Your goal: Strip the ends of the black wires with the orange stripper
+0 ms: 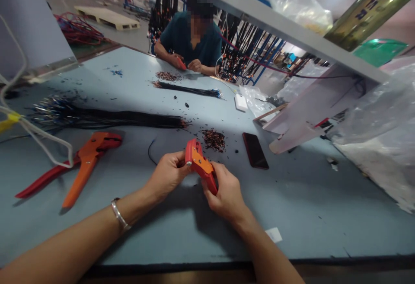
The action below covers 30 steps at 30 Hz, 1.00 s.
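Observation:
My right hand (pixel 225 191) is wrapped around the handles of a red and orange wire stripper (pixel 202 167), its head tilted up and away from me. My left hand (pixel 170 171) is closed in a pinch at the side of the stripper's jaws. A thin black wire (pixel 149 154) with a blue end curves out from behind this hand; its tip at the jaws is hidden by the fingers. Beyond the stripper lies a heap of short copper and black wire scraps (pixel 214 140). A long bundle of black wires (pixel 123 118) stretches across the table behind my left hand.
A second, larger wire stripper (pixel 87 156) lies open at the left, under a white cable (pixel 48 145). A phone (pixel 255 151) lies right of the scraps. Across the table (pixel 308 215), a person (pixel 191 37) holds a red tool near another wire bundle (pixel 188 89). A shelf post (pixel 304 115) stands at right.

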Each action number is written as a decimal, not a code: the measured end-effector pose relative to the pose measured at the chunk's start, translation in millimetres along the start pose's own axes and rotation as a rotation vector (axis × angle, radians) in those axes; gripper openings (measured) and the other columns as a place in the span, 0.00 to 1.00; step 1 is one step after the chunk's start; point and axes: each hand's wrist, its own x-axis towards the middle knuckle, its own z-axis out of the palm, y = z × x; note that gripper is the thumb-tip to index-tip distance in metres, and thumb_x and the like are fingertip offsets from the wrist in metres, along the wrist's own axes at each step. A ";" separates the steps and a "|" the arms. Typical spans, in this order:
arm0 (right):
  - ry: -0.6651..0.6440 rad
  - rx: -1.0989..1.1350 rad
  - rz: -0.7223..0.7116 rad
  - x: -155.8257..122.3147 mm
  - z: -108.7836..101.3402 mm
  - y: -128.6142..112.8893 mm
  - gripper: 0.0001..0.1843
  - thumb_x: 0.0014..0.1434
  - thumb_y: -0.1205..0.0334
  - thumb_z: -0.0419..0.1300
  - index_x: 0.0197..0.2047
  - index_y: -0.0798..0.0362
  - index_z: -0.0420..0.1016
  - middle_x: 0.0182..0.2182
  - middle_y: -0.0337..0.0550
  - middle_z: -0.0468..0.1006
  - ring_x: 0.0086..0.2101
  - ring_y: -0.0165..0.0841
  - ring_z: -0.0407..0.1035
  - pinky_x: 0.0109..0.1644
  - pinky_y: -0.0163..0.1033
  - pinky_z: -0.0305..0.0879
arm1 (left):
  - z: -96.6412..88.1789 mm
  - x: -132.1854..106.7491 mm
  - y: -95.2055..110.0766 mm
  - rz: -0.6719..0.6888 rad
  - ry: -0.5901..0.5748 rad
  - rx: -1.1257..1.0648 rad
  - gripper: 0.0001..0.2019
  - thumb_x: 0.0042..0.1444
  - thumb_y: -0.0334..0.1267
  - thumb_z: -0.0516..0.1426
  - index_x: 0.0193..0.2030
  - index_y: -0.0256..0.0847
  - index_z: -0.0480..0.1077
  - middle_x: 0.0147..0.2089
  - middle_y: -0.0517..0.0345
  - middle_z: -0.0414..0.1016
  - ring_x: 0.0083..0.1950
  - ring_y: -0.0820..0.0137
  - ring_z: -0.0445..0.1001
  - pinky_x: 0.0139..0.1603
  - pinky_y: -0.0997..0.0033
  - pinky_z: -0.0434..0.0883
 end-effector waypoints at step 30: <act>0.003 -0.181 -0.010 -2.8 0.9 8.9 0.01 0.49 0.66 0.54 0.28 0.51 0.63 0.21 0.39 0.70 0.22 0.32 0.64 0.28 0.34 0.56 | 0.7 2.7 -10.7 -0.122 -0.007 -0.063 0.14 0.46 0.45 0.65 0.34 0.35 0.78 0.35 0.53 0.80 0.39 0.66 0.74 0.48 0.68 0.67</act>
